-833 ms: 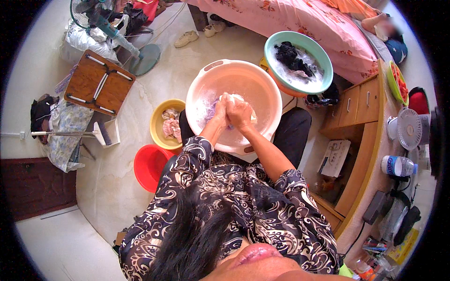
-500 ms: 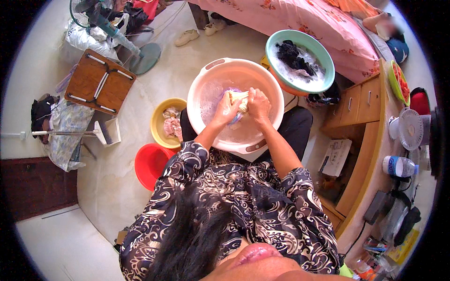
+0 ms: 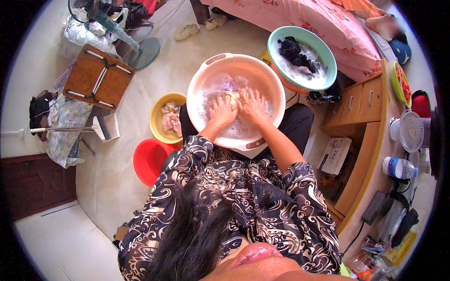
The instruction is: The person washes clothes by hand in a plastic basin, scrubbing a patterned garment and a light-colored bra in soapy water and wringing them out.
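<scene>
A wide pale pink basin (image 3: 276, 86) of soapy water sits between my knees. Both my hands are down in it, palms lowered and fingers spread. My left hand (image 3: 223, 110) lies at the left of a cream and purple cloth (image 3: 228, 87). Close beside it, my right hand (image 3: 253, 106) is at the cloth's right edge. Suds and my fingers hide most of the cloth, and the fingertips are partly under the water.
A teal basin (image 3: 332, 61) with dark clothes in suds stands at the upper right. Left of me are a yellow basin (image 3: 155, 112) with pale pink cloth and a red bucket (image 3: 149, 161). Wooden drawers (image 3: 358, 103) stand at right, below a pink-covered bed (image 3: 290, 18).
Half a second ago both hands gripped the cream cloth, bunched up above the water. Now the cloth is down in the water, and my hands have loosened and spread over it.
</scene>
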Demonstrator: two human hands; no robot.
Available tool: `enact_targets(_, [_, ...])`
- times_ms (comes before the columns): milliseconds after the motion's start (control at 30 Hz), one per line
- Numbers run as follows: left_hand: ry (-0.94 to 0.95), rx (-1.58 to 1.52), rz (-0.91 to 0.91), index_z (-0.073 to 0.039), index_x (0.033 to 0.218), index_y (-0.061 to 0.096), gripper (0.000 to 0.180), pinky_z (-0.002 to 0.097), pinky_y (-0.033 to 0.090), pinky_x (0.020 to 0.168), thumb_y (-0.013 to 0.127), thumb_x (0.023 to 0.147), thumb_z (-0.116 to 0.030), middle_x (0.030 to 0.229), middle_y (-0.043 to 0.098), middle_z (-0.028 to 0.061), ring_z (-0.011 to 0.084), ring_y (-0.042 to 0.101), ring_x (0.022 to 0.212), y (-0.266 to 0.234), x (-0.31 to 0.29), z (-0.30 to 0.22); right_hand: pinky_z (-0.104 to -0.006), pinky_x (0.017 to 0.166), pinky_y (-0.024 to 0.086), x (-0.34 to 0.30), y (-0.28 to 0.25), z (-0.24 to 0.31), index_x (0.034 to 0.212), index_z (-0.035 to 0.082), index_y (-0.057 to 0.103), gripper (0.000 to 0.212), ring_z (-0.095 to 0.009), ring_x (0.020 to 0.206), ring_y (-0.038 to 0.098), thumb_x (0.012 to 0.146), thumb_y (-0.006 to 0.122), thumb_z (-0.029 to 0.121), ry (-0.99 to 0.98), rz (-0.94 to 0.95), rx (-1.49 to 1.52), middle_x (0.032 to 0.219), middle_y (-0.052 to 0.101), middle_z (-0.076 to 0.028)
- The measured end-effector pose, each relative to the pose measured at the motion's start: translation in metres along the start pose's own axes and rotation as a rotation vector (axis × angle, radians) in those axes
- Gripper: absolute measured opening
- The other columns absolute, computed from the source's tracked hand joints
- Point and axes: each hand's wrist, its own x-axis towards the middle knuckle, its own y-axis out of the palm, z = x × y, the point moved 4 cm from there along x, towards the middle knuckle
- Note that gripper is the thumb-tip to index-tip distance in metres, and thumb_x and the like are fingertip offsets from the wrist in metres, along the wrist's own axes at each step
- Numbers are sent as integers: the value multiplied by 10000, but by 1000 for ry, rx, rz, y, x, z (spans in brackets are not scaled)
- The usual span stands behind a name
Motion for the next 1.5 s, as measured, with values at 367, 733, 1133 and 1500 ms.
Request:
enact_targets(367, [-209, -1509, 55, 12, 1284, 529, 600, 397, 547, 833, 602, 938, -473, 1198, 621, 137, 254, 641, 1019, 20, 39, 30, -459, 919, 479, 27, 27, -14, 1190, 40, 632, 393, -370, 1035, 644, 913, 488, 279, 83, -35, 420, 1138, 661, -232])
enact_targets(733, [-293, -1867, 514, -95, 1176, 614, 504, 420, 549, 818, 503, 973, -542, 1065, 664, 90, 243, 650, 955, 8, 2, 23, -480, 610, 497, -18, -46, 72, 768, 41, 646, 346, -414, 663, 640, 871, 617, 370, -95, -264, 729, 680, 633, -206])
enact_targets(1133, [-176, -1880, 200, -73, 1126, 624, 407, 395, 546, 801, 515, 997, -444, 1002, 660, 68, 215, 641, 897, 47, 56, 16, -514, 624, 518, 4, -35, 54, 747, 89, 692, 397, -400, 679, 664, 949, 496, 369, 8, -372, 444, 704, 665, -186])
enact_targets(1500, [245, -543, -589, -34, 1355, 459, 502, 521, 424, 948, 586, 916, -242, 1206, 562, 265, 448, 537, 1112, -25, 9, 8, -499, 875, 485, 6, -60, -17, 1098, 119, 620, 282, -366, 1048, 618, 946, 531, 339, 249, -228, 148, 1147, 641, -161])
